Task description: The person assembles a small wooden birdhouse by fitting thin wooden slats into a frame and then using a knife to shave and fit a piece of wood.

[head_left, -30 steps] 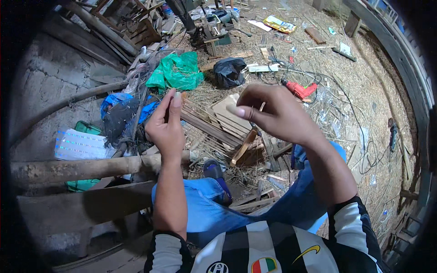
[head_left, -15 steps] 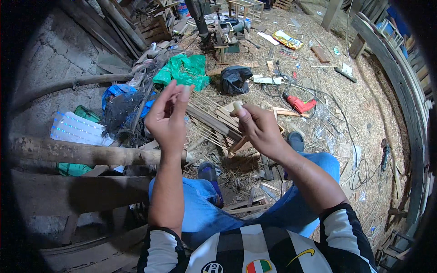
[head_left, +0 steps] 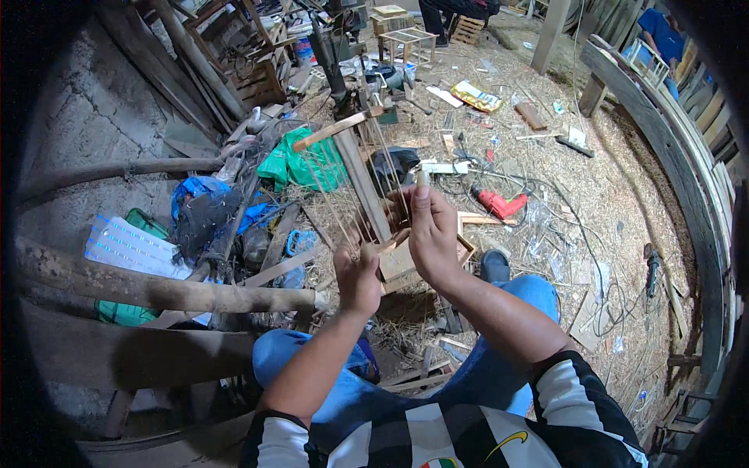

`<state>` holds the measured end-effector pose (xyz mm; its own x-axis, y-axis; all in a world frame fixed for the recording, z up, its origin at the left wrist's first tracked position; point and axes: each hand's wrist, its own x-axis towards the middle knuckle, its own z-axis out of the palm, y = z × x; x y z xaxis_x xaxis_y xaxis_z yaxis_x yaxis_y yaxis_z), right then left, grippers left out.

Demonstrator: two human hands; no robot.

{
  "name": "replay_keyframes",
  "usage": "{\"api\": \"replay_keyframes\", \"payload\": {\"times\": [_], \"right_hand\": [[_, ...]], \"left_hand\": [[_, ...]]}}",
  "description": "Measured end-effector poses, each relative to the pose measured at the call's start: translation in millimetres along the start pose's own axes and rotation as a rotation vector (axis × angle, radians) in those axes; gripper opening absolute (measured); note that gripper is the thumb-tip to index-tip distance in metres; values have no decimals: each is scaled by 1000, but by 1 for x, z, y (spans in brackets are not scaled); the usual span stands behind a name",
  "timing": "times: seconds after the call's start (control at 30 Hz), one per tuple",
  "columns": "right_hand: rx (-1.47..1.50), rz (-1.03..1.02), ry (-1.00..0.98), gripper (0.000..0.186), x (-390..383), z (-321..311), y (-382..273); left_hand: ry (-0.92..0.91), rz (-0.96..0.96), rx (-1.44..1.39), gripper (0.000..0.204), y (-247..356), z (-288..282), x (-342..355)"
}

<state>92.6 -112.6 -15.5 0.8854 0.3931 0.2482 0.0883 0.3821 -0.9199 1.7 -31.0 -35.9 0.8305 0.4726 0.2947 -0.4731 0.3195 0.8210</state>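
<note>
Between my hands stands a small wooden frame (head_left: 363, 183) with a broad middle slat, thin rods on either side and a crossbar at its far end. A box-like wooden part (head_left: 402, 264) shows at its near end. My left hand (head_left: 360, 277) is closed around the near left side, its fingers partly hidden behind the rods. My right hand (head_left: 434, 234) grips the right side, thumb pointing up with a pale tip or covering I cannot make out. Beyond the frame lie a green plastic bag (head_left: 292, 164) and a black plastic bag (head_left: 399, 161).
A red power drill (head_left: 499, 204) and cords lie on the shaving-strewn floor at right. A bamboo pole (head_left: 164, 283) crosses at left; a long wooden beam (head_left: 663, 109) runs along the right. Another person (head_left: 662, 35) is at the far right.
My left hand has come down and right onto the frame. The frame has swung up, its crossbar now raised at the far end. My right hand stays on it.
</note>
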Motion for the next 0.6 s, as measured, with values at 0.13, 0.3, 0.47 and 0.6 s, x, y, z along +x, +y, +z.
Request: {"api": "replay_keyframes", "payload": {"times": [0.13, 0.3, 0.47, 0.6], "right_hand": [[-30, -18, 18, 45, 2, -7, -1], [59, -13, 88, 41, -4, -1, -7], [29, -38, 49, 38, -1, -8, -10], [-45, -62, -21, 33, 14, -24, -23]], "left_hand": [[173, -89, 45, 78, 5, 1, 11], [62, 111, 4, 61, -9, -1, -2], [153, -17, 163, 29, -1, 8, -2], [158, 109, 147, 26, 1, -3, 5]]}}
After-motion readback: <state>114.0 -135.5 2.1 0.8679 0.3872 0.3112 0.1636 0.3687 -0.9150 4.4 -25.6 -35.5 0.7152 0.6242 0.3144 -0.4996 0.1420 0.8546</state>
